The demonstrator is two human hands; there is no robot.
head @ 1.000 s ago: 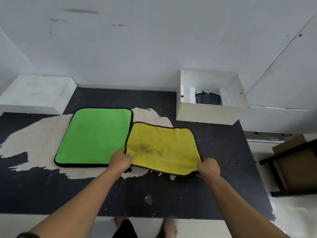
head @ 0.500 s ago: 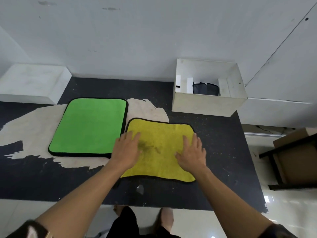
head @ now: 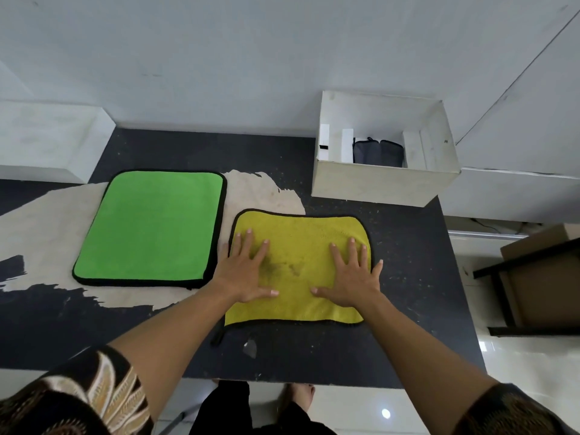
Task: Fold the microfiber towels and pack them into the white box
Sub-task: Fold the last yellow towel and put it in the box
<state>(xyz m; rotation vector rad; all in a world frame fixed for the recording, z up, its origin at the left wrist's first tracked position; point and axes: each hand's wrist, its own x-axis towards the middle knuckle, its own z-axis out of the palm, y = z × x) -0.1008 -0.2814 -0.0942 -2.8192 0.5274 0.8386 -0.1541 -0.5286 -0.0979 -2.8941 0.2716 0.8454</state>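
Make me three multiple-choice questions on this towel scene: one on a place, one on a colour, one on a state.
1. Where is the green towel?
A. on the floor
B. on the table, left of the yellow towel
C. folded on the yellow towel

2. What colour is the bundle in the box?
A. dark grey
B. red
C. white

3. How do the left hand and right hand lie?
A. pinching corners
B. flat on the yellow towel, fingers spread
C. raised off it

Answers:
1 B: it lies spread out beside the yellow one.
2 A: it shows dark against the white walls.
3 B: both palms are down with straight fingers.
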